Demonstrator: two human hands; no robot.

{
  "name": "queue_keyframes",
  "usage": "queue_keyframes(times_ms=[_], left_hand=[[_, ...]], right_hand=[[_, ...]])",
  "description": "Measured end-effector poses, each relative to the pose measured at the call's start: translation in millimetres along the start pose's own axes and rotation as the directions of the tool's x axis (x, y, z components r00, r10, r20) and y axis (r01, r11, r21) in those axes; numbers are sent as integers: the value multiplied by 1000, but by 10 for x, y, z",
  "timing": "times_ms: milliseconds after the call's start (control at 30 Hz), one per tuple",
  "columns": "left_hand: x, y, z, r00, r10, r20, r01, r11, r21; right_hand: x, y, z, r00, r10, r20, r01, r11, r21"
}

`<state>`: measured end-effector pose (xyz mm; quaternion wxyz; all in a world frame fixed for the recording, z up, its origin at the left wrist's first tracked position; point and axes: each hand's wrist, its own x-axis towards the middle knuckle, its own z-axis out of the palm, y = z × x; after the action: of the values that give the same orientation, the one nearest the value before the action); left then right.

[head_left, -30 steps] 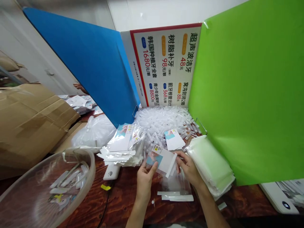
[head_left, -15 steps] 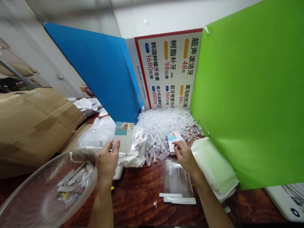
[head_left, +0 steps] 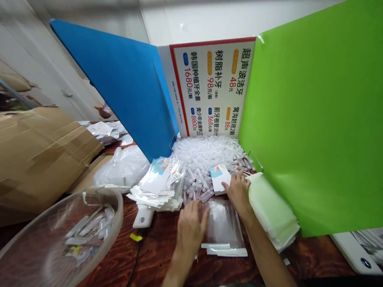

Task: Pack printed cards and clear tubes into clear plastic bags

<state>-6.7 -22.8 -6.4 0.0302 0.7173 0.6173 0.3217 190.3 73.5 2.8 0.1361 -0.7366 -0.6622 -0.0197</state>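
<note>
My left hand (head_left: 193, 223) holds nothing; its fingers are apart, at the left edge of some flat clear plastic bags (head_left: 226, 223) with white strips at the near end. My right hand (head_left: 239, 195) is open too, thumb by a small stack of printed cards (head_left: 220, 181), fingertips close to a stack of pale green sheets or sleeves (head_left: 273, 211). Behind both hands spreads a heap of small clear tubes with white ends (head_left: 206, 151). To the left lies an untidy pile of packed cards (head_left: 158, 179), a blue-and-white card on top.
A blue panel (head_left: 119, 87), a printed sign (head_left: 209, 87) and a green panel (head_left: 317, 119) stand round the heap. At left are a clear basket (head_left: 118, 215) with pieces inside, a cardboard box (head_left: 42, 151) and a tied plastic bag (head_left: 119, 167). Another person's hand (head_left: 103, 111) shows behind.
My left hand has let go of the packed card on the left pile and moved right to the clear bags. My right hand has shifted slightly right, off the card stack's face.
</note>
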Motion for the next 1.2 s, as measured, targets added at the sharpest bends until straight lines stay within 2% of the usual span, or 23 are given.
queue_keyframes(times_ms=[67, 100, 133, 200, 267, 333, 467, 533, 667, 733, 833, 900, 967, 1100, 1200], left_hand=[[-229, 35, 355, 989, -110, 96, 114, 993, -31], [-305, 7, 478, 976, -172, 134, 181, 982, -59], [-353, -40, 558, 959, -226, 169, 246, 964, -105], [-379, -153, 593, 927, -297, 231, 348, 910, -226], [-342, -243, 506, 913, -319, 255, 393, 858, -331], [-283, -288, 370, 913, -320, 252, 399, 826, -398], [-179, -313, 150, 880, -395, 263, 475, 709, -521], [-138, -322, 84, 838, -473, 272, 532, 597, -601], [-62, -294, -36, 730, -586, 351, 592, 287, -753], [-19, -238, -95, 709, -596, 377, 569, 167, -805], [62, -116, -156, 697, -608, 381, 515, 54, -855], [116, -36, -174, 688, -617, 382, 490, 7, -871], [153, 22, -180, 688, -619, 379, 475, -10, -880], [146, 64, -181, 706, -605, 368, 476, 20, -879], [95, 88, -168, 734, -560, 384, 502, 67, -862]], right_hand=[[-1, 16, 10, 998, 15, -53, -14, 1000, 23], [-4, 26, 12, 996, 14, -90, -10, 998, 55], [-13, 40, 10, 991, 12, -133, 3, 994, 109], [-51, 73, -10, 976, 15, -218, 50, 955, 291], [-120, 115, -53, 962, 50, -268, 96, 859, 503], [-213, 167, -116, 961, 92, -261, 103, 756, 646], [-448, 305, -244, 982, 92, -165, 58, 684, 727], [-577, 385, -287, 994, 59, -97, 32, 674, 738], [-818, 519, -314, 999, -26, 32, -7, 663, 749], [-906, 550, -311, 994, -82, 77, -5, 651, 759], [-985, 540, -309, 966, -199, 167, -14, 602, 799], [-1006, 508, -312, 936, -271, 225, -45, 542, 839], [-1008, 471, -311, 928, -284, 241, -83, 472, 878], [-967, 397, -285, 971, -132, 201, -151, 314, 937], [-916, 309, -235, 962, -79, 260, -245, 162, 956]])
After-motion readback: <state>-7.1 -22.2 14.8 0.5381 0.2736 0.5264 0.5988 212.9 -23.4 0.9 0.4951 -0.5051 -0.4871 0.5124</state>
